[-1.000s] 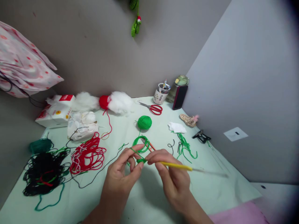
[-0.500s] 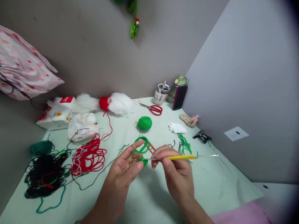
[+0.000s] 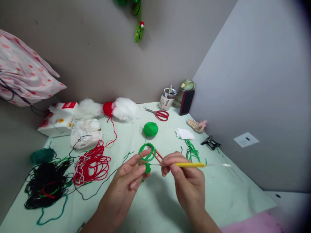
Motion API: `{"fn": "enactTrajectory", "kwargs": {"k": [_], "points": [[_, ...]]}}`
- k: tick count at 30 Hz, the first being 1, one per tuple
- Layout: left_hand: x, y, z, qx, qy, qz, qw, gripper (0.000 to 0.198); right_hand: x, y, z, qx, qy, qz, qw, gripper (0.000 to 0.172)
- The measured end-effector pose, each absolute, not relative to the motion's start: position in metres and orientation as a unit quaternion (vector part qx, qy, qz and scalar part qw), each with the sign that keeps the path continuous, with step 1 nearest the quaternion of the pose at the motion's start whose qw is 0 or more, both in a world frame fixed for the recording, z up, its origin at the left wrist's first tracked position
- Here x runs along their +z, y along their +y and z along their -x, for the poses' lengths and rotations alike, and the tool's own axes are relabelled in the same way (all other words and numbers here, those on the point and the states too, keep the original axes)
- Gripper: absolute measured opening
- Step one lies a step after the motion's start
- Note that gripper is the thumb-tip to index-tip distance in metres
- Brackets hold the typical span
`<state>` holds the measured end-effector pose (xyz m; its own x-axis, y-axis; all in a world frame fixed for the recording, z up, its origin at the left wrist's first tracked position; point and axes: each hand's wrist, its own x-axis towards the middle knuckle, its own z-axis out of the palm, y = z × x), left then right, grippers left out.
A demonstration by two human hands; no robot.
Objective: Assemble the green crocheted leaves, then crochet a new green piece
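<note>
My left hand [image 3: 127, 176] pinches a small green crocheted piece [image 3: 147, 168] between thumb and fingers, with green yarn running over its raised index finger. In my right hand [image 3: 188, 181] is a crochet hook with a yellow handle [image 3: 190, 165]; its thin metal shaft points left and reaches the green piece. Whether the tip is inside a stitch is too small to tell. Just beyond the left fingertips lie loose loops of green yarn [image 3: 152, 152], and a green yarn ball [image 3: 150, 129] sits behind them.
Red-handled scissors [image 3: 162, 115] lie near a cup of pens [image 3: 167, 98] and a dark phone [image 3: 187, 102]. On the left are red yarn [image 3: 103, 165], black yarn [image 3: 46, 184], white stuffing [image 3: 125, 109] and a box [image 3: 60, 121]. Green strands [image 3: 191, 150] and a black clip [image 3: 210, 142] are at right.
My right hand and the hook have shifted slightly right. The left thumb and fingers have closed further over the green piece, which has moved a little left.
</note>
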<state>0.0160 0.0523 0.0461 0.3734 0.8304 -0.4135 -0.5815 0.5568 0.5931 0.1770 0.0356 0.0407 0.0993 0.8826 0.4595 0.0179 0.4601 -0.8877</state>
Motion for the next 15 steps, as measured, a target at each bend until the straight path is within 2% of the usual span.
{"fn": "enactTrajectory", "kwargs": {"k": [3,8,15], "points": [[0.0472,0.0515,-0.0169,0.460,0.358,-0.233,0.778,0.044,0.0421,0.0409,-0.1752,0.427,-0.542,0.369,0.623,0.018],[0.0456,0.0474,-0.0203,0.456,0.372,-0.314,0.744,0.038,0.0365,0.0408,-0.1728,0.464,-0.506,0.395,0.610,0.015],[0.0391,0.0503,-0.0153,0.458,0.406,-0.338,0.714,0.040,0.0376,0.0423,-0.1773,0.540,-0.435,0.369,0.619,0.019]]}}
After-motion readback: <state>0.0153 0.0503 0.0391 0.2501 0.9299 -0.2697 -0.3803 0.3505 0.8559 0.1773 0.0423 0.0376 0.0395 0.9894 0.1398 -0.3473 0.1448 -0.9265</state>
